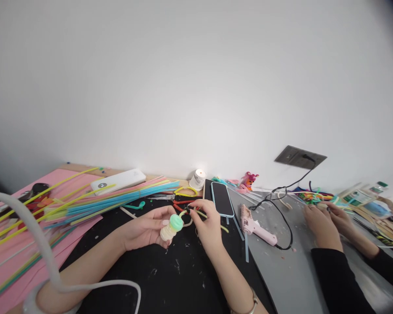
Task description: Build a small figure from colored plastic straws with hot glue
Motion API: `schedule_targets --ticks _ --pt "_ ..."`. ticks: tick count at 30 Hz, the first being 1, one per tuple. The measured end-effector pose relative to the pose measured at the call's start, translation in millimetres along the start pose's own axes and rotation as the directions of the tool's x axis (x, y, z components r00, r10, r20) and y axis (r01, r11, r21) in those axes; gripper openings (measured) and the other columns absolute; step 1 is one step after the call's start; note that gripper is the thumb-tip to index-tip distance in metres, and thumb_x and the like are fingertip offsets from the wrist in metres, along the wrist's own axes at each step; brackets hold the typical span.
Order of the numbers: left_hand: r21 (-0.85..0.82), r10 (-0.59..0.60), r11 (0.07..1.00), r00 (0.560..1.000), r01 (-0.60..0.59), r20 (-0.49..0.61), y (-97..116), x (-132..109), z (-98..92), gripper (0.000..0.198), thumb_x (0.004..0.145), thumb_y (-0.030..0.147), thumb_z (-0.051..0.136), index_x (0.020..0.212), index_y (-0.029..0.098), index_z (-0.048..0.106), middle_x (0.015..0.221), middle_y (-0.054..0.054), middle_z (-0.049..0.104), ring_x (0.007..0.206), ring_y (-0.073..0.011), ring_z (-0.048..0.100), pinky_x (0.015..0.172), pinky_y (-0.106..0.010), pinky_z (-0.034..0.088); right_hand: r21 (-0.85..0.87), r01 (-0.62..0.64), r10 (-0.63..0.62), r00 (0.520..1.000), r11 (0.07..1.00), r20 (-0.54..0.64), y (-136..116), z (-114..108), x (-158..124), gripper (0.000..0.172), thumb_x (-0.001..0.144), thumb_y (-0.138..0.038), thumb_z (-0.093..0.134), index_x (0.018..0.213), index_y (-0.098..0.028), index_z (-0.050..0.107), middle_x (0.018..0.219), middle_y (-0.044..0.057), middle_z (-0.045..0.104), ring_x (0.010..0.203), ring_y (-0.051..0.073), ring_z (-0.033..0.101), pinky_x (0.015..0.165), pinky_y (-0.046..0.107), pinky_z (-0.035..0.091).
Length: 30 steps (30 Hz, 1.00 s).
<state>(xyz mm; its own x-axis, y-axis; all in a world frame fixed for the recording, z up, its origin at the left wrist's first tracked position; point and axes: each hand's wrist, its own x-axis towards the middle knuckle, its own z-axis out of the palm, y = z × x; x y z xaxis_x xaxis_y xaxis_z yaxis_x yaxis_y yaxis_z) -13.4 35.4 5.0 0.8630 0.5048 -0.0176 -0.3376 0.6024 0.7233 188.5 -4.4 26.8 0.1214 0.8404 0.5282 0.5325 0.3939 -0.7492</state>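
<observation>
My left hand (147, 229) is closed round a small ribbed piece made of coiled straws (171, 226), cream below and mint green on top. My right hand (208, 222) pinches a thin straw loop (187, 216) that joins the top of that piece, with a yellow straw end (218, 223) trailing under the fingers. Both hands hover over a black mat (170, 274).
A bundle of coloured straws (94, 203) lies on pink paper (13, 257) at left. A lit candle (198, 178), a phone (222, 198) and a pink glue gun (257, 229) with black cord sit nearby. Another person's hands (324, 218) in black sleeves work at right.
</observation>
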Motion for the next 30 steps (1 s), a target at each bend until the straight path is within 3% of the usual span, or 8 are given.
schedule_targets --ticks 5,8,10,14,17,22,26,30 --pt "0.020 0.011 1.000 1.000 -0.011 0.003 1 0 0.6 0.017 0.082 0.021 0.067 0.095 0.017 0.056 0.083 -0.003 0.066 0.066 -0.0158 0.068 0.062 -0.029 0.056 -0.071 -0.015 0.006 0.992 0.997 -0.124 -4 -5 -1 0.014 0.086 -0.022 0.052 0.075 -0.019 0.061 0.071 0.002 0.060 0.067 0.017 0.054 0.062 0.027 0.041" --pt "0.006 0.016 1.000 0.999 -0.017 0.032 0 -2 -1.5 0.020 0.080 0.021 0.069 0.095 0.017 0.057 0.084 -0.003 0.066 0.067 -0.0162 0.069 0.062 -0.029 0.056 0.009 -0.047 0.047 0.998 0.999 -0.032 -7 -6 -4 0.032 0.090 -0.027 0.047 0.061 -0.018 0.057 0.056 -0.001 0.052 0.052 0.013 0.047 0.053 0.025 0.035" --pt "-0.014 0.029 1.000 0.998 -0.028 0.055 -2 -3 -4.7 0.023 0.078 0.023 0.070 0.097 0.018 0.057 0.088 -0.003 0.066 0.067 -0.0168 0.069 0.059 -0.028 0.056 0.059 -0.004 0.000 0.998 0.998 0.065 -9 -6 -6 0.040 0.092 -0.028 0.044 0.055 -0.018 0.056 0.049 -0.002 0.048 0.049 0.012 0.046 0.053 0.025 0.034" --pt "-0.026 -0.005 1.000 0.988 0.009 0.153 -4 -4 -10.8 0.029 0.072 0.028 0.075 0.092 0.018 0.058 0.088 -0.004 0.066 0.060 -0.0170 0.068 0.048 -0.023 0.051 0.159 0.059 -0.093 0.973 0.985 0.212 -14 -2 -9 0.039 0.092 -0.031 0.046 0.059 -0.017 0.060 0.054 0.000 0.054 0.054 0.012 0.049 0.058 0.025 0.035" --pt "0.024 -0.098 0.995 0.982 0.095 0.159 -4 -4 -9.4 0.030 0.068 0.025 0.078 0.090 0.017 0.059 0.091 -0.005 0.065 0.065 -0.0169 0.066 0.048 -0.022 0.050 0.319 -0.144 0.030 0.941 0.937 0.338 -15 3 -9 0.034 0.089 -0.040 0.052 0.066 -0.017 0.062 0.055 -0.001 0.052 0.050 0.011 0.044 0.052 0.024 0.032" --pt "0.190 -0.146 0.972 0.988 0.135 0.042 -1 -2 4.7 0.028 0.068 0.024 0.079 0.088 0.016 0.060 0.088 -0.003 0.064 0.065 -0.0135 0.064 0.051 -0.023 0.051 0.479 -0.532 0.324 0.832 0.699 0.451 -9 12 -8 0.031 0.078 -0.046 0.065 0.071 -0.016 0.061 0.045 -0.009 0.036 0.040 0.005 0.024 0.041 0.021 0.017" --pt "0.364 -0.112 0.922 0.990 0.135 -0.083 -2 3 14.1 0.028 0.068 0.025 0.078 0.087 0.016 0.060 0.078 0.001 0.064 0.060 -0.0123 0.063 0.056 -0.025 0.051 0.536 -0.598 0.402 0.800 0.596 0.445 -5 14 -7 0.028 0.072 -0.040 0.072 0.070 -0.017 0.055 0.045 -0.010 0.038 0.039 0.004 0.023 0.040 0.020 0.018" --pt "0.551 -0.004 0.831 0.992 0.071 -0.123 -9 7 12.7 0.023 0.073 0.025 0.073 0.091 0.016 0.060 0.069 0.003 0.059 0.061 -0.0111 0.057 0.062 -0.025 0.046 0.529 -0.525 0.389 0.850 0.667 0.355 -6 11 -6 0.027 0.074 -0.037 0.070 0.067 -0.018 0.053 0.051 -0.008 0.042 0.044 0.006 0.030 0.043 0.019 0.024"
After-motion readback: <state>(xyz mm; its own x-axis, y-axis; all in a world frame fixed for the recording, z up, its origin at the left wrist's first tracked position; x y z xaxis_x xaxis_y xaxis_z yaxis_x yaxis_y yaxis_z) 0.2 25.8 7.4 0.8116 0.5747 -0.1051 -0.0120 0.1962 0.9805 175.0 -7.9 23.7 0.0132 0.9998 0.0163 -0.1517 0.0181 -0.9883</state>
